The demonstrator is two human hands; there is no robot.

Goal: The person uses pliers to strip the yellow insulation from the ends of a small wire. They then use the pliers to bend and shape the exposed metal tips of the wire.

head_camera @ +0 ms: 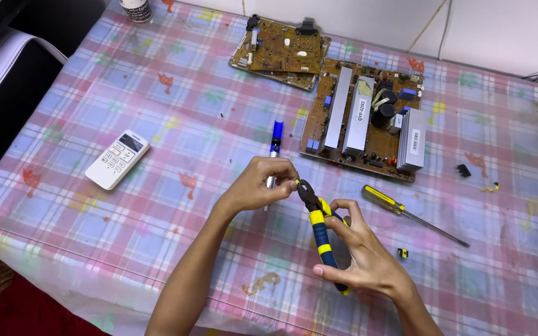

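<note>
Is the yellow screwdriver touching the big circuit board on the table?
Apart. The head view shows pink tablecloth between the screwdriver handle and the board's near edge.

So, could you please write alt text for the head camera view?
The right hand holds blue-and-yellow pliers, tips at something small pinched by the left hand, over a checked tablecloth. Nearby lie two circuit boards, a screwdriver and a white remote.

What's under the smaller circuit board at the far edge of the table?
The smaller circuit board lies on another board, whose edge peeks out below it. Beneath is the checked tablecloth. Anything else under it is covered.
</note>
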